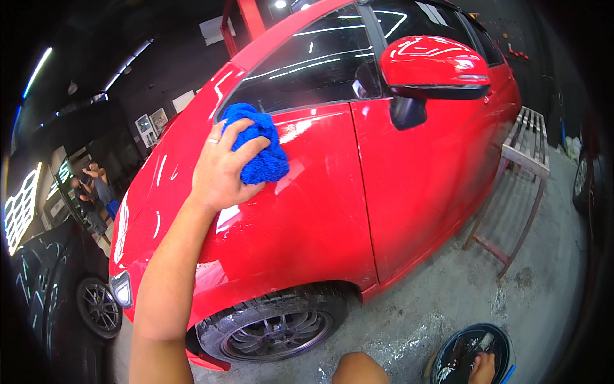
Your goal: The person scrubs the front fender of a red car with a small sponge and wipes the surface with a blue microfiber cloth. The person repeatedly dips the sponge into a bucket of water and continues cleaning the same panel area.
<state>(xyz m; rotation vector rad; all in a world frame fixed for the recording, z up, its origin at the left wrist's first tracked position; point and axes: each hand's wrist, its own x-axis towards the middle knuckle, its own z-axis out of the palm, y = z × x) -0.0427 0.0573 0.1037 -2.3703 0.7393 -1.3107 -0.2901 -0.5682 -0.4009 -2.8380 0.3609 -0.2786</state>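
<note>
My left hand (220, 168) reaches up from the lower left and presses a bunched blue microfiber cloth (265, 160) against the side of a red car (300, 217). The cloth lies just below the front corner of the side window (307, 64), with my fingers curled over it. Low at the right, my right hand (483, 369) is over a dark round bucket (441, 371). Its fingers look bunched together, and the frame's lower edge cuts it off. A pale patch shows in the bucket beyond the fingertips; what it is cannot be made out.
The side mirror (438, 67) juts out at upper right. Beside the car stands a slatted metal bench (527, 141). Below the fender is the front wheel (275, 336), near my knee (359, 369). Wet streaks mark the grey floor (409, 333). Far left are a dark car (57, 288) and people (99, 189).
</note>
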